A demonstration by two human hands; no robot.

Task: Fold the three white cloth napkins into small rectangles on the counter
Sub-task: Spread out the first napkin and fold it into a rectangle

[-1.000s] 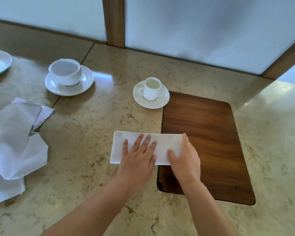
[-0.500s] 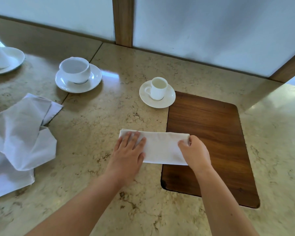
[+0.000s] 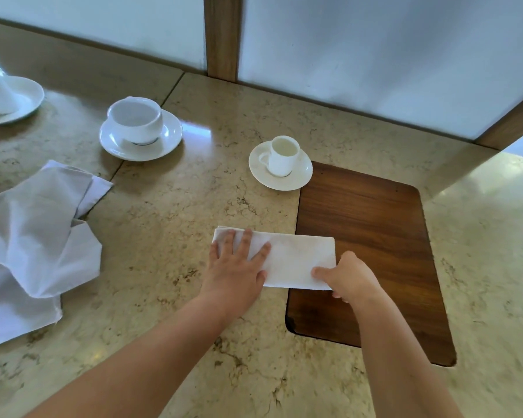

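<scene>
A white napkin (image 3: 296,260), folded into a long rectangle, lies on the marble counter (image 3: 169,224) with its right end over the wooden board (image 3: 372,236). My left hand (image 3: 236,267) lies flat on its left end, fingers spread. My right hand (image 3: 349,276) pinches the napkin's near right corner, thumb on top and fingers curled below. Unfolded white napkins (image 3: 34,245) sit in a crumpled heap at the left edge of the counter.
A small white cup on a saucer (image 3: 281,164) stands just behind the board's far left corner. A wider cup and saucer (image 3: 139,128) stands further left, another saucer with a cup (image 3: 9,98) at the far left. A frosted wall with wooden posts (image 3: 222,34) borders the counter's back.
My right hand went from lying flat on the napkin to curling and pinching its near right corner. My left hand slid to the napkin's left end.
</scene>
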